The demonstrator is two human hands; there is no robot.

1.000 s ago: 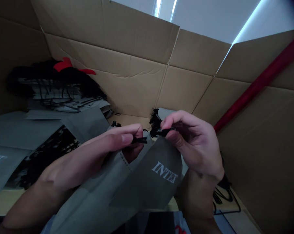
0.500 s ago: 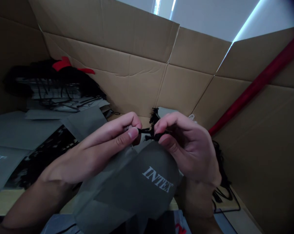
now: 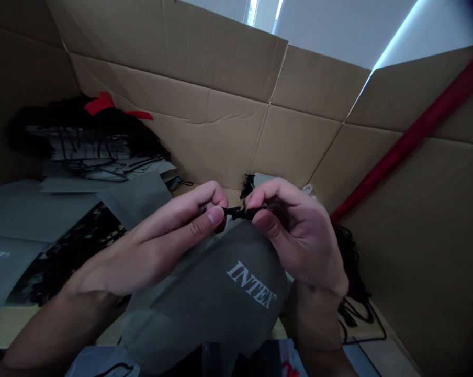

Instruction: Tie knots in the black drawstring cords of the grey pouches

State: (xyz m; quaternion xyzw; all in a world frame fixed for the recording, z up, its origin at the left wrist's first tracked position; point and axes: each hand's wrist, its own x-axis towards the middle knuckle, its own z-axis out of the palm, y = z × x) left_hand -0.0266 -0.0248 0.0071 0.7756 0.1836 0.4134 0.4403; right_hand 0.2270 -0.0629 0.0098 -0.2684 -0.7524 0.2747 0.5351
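A grey fabric piece printed INTEX hangs below both hands. Between them runs a short stretch of black cord. My left hand is closed, thumb and forefinger pinching the cord's left end. My right hand is closed too, its thumb and forefinger pressed on a small black piece on the cord, which looks like a cord stopper but is mostly covered. The other fingers of both hands are curled in.
More grey INTEX pieces lie at the left, with a heap of black cords and red strips behind. Black cords also lie at the right. Cardboard walls surround the table; a red bar slants across the right one.
My right hand has shifted slightly left and up. The black piece in it now lines up with the cord, and the gap between the two is smaller.
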